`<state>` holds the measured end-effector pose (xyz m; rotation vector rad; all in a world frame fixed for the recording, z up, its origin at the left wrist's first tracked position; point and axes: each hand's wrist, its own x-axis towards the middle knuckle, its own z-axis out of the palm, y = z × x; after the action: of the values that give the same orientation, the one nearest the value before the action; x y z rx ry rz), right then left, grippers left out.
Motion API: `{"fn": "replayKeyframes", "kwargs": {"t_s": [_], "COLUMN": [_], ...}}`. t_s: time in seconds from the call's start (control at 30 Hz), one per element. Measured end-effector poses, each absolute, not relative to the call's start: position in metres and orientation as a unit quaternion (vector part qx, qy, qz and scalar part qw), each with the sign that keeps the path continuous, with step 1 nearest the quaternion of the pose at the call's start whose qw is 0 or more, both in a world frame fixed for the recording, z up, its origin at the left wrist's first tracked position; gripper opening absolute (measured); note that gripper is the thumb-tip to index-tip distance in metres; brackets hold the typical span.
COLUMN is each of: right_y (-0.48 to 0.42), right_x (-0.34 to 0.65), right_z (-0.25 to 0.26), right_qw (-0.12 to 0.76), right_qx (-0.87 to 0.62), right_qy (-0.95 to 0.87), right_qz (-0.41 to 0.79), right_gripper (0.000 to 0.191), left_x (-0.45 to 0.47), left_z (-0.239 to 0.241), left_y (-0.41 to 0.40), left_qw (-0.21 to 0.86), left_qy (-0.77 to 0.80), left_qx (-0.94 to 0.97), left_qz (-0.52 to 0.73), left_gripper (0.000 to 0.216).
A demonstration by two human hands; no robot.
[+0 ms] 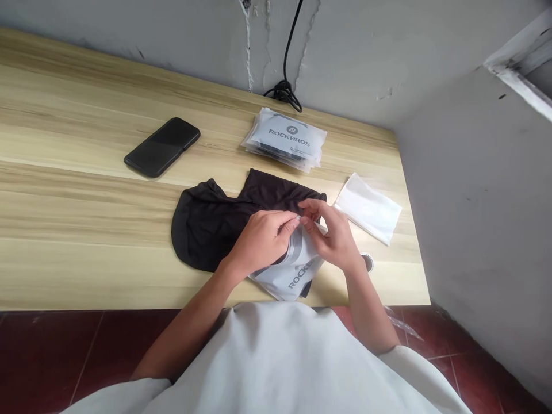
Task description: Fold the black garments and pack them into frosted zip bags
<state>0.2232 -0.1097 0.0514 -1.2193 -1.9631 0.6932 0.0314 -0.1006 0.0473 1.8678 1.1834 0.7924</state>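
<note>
My left hand (pixel 261 238) and my right hand (pixel 332 233) both pinch the top edge of a grey-white ROCKBROS pouch (pixel 293 271) near the table's front edge. The fingertips of the two hands meet at the pouch's mouth. Something dark shows at the pouch's lower end. Under and behind the pouch lies a black fabric garment (pixel 207 221), spread flat on the wooden table (pixel 73 230).
A stack of ROCKBROS pouches (pixel 287 138) lies at the back near the wall. A black phone (pixel 163 146) rests to the left. A white folded sheet (pixel 368 208) lies at the right. A black cable (pixel 285 86) hangs down the wall. A wall closes the right side.
</note>
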Motion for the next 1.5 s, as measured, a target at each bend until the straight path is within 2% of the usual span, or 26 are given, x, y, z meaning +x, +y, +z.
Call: {"fn": "replayKeyframes", "kwargs": {"t_s": [0.13,0.23,0.5,0.6,0.73,0.83,0.93,1.03,1.17,1.5], "right_y": [-0.106,-0.097,-0.083,-0.09,-0.106,-0.114,-0.117,-0.115,-0.115,-0.111], "right_x": [0.227,0.24,0.289,0.287,0.269,0.248,0.228,0.218,0.219,0.224], "right_z": [0.051,0.051,0.034,0.024,0.015,0.008,-0.005,-0.015,-0.019,-0.023], "right_qw": [0.384,0.439,0.546,0.554,0.494,0.389,0.24,0.149,0.117,0.147], "right_qx": [-0.478,-0.516,-0.637,-0.652,-0.661,-0.647,-0.655,-0.673,-0.673,-0.655], "right_qy": [-0.752,-0.71,-0.529,-0.501,-0.559,-0.652,-0.703,-0.705,-0.716,-0.717], "right_qz": [0.244,0.194,0.127,0.128,0.08,0.071,0.139,0.165,0.142,0.189], "right_gripper": [0.014,0.011,0.01,0.013,0.024,0.041,0.051,0.058,0.062,0.058], "left_x": [0.035,0.033,0.011,0.004,-0.001,0.002,0.014,0.032,0.046,0.044], "left_z": [0.053,0.058,0.051,0.045,0.04,0.036,0.027,0.012,-0.007,-0.009], "left_y": [-0.101,-0.102,-0.112,-0.113,-0.107,-0.1,-0.097,-0.104,-0.118,-0.114], "left_qw": [0.367,0.352,0.385,0.408,0.405,0.3,0.213,0.208,0.195,0.187], "left_qy": [0.452,0.446,0.425,0.416,0.469,0.542,0.534,0.484,0.49,0.486], "left_qx": [0.755,0.777,0.793,0.787,0.736,0.704,0.744,0.815,0.837,0.847], "left_qz": [0.303,0.273,0.206,0.202,0.272,0.347,0.34,0.24,0.147,0.109], "left_gripper": [0.032,0.034,0.032,0.029,0.025,0.02,0.036,0.055,0.068,0.07]}}
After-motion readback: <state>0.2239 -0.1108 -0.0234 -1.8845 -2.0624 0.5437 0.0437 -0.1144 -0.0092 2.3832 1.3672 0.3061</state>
